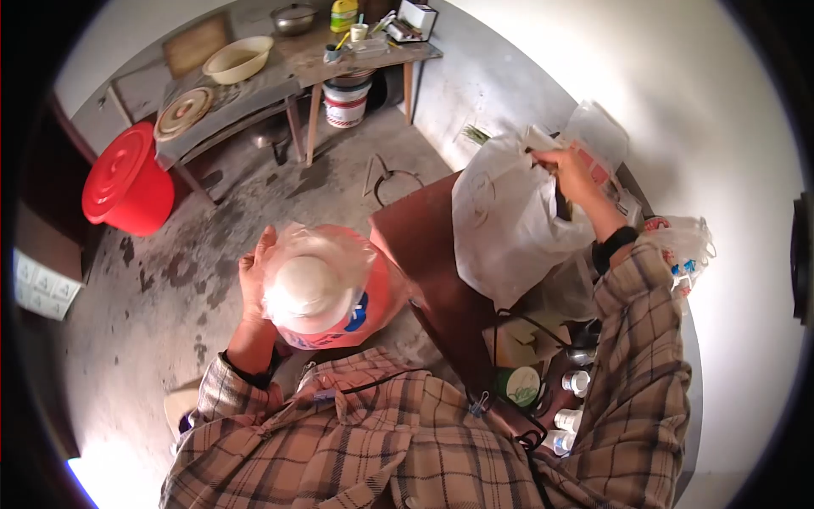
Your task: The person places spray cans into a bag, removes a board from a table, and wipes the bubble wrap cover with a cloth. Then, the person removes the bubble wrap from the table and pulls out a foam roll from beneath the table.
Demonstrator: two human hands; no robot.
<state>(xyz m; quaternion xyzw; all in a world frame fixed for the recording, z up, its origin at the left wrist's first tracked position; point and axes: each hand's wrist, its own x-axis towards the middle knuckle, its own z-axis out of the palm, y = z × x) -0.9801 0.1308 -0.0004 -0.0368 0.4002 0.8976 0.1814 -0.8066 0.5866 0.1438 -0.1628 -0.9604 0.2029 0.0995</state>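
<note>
My left hand [256, 276] holds a large pinkish container [386, 297] against my front, its fingers at the side. The container has a white round cap [307, 287], clear plastic film over its top and a blue mark on its side. My right hand [570, 174] is closed on the gathered top of a white plastic bag [509, 216], which rests on a dark red cabinet [424, 225]. What lies inside the bag is hidden.
Low tables hold a cream basin [237, 59], a round board [184, 113] and a metal pot [293, 19]. A red lidded bucket [129, 180] stands at the left, a white bucket [347, 103] under the table. Small jars [576, 383] and a clear bag [685, 246] are at the right.
</note>
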